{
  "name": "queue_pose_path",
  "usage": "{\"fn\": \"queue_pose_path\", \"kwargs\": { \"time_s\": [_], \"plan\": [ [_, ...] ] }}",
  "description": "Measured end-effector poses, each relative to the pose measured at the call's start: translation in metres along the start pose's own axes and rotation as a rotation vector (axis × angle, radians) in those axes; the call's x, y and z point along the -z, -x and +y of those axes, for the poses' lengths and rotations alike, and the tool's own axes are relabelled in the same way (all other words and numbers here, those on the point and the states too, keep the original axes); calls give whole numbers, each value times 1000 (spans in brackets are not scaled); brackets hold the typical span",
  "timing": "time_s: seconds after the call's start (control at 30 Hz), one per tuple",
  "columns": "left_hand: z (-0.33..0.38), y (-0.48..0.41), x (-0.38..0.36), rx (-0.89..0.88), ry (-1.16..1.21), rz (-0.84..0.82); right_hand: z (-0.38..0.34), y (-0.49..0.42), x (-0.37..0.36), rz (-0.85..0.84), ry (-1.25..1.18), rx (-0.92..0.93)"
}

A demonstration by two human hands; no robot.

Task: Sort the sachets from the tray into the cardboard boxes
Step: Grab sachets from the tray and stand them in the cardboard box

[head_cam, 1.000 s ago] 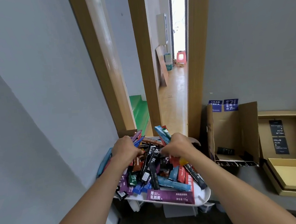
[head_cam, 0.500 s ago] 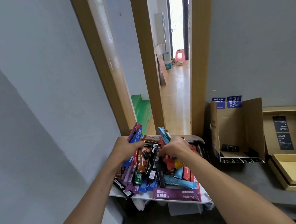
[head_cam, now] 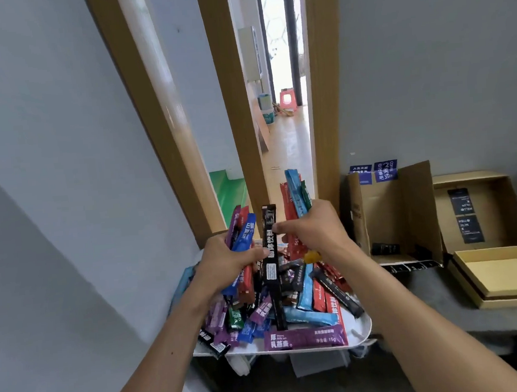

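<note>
With the left hand curled tight round the left bundle of purple, blue and red sticks at 10 o'clock over the tray, and the fingers of the right hand wrapped about the right bundle of red, blue and green at 1 o'clock, treat the upright black sachet between them as the piece in play. Touched by left thumb and right forefinger tip; unclear whose grip really bears it. Best to settle it into one fist first, squared against its neighbours, rather than balancing it across the gap. Grip low on each bundle to stop the tops splaying and shedding sticks back onto the loose heap on the tray. Then carry toward the open cardboard box at 3 o'clock on the bench, or the second box just beyond it. Lower well inside before loosening the fingers, matching colour to the contents. Plenty left in the heap, so probably early going.
</note>
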State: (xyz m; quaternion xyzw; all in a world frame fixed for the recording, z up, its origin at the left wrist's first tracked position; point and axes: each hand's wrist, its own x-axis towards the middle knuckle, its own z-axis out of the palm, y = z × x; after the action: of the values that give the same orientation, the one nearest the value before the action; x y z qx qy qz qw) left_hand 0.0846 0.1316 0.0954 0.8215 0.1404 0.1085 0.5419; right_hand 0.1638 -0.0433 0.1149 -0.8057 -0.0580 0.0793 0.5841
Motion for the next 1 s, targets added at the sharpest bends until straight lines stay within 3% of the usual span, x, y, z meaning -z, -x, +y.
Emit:
{"fn": "queue_pose_path", "kwargs": {
  "time_s": [0.1, 0.23, 0.3, 0.4, 0.5, 0.7, 0.8, 0.87, 1.0],
  "plan": [
    [9, 3, -16, -60, 27, -17, 8, 14, 18, -11, -177, -38],
    [13, 6, -32, -278, -138, 34, 24, 25, 59, -91, -554, -264],
    [15, 7, -43, -360, -162, 46, 30, 33, 78, -188, -514, -342],
    [22, 7, -66, -440, -135, 76, 41, 42, 99, -320, -421, -314],
    [36, 13, -91, -510, -21, 119, 57, 44, 118, -331, -363, -285],
    [60, 25, -148, -506, 175, 158, 87, 38, 160, -326, -344, -253],
    [72, 25, -170, -374, 212, 242, 98, 34, 182, -272, -279, -175],
    [80, 24, -182, -253, 252, 202, 105, 30, 194, -262, -240, -156],
    [83, 22, -205, -187, 90, 214, 123, 17, 207, -269, -139, -115]
  ]
}}
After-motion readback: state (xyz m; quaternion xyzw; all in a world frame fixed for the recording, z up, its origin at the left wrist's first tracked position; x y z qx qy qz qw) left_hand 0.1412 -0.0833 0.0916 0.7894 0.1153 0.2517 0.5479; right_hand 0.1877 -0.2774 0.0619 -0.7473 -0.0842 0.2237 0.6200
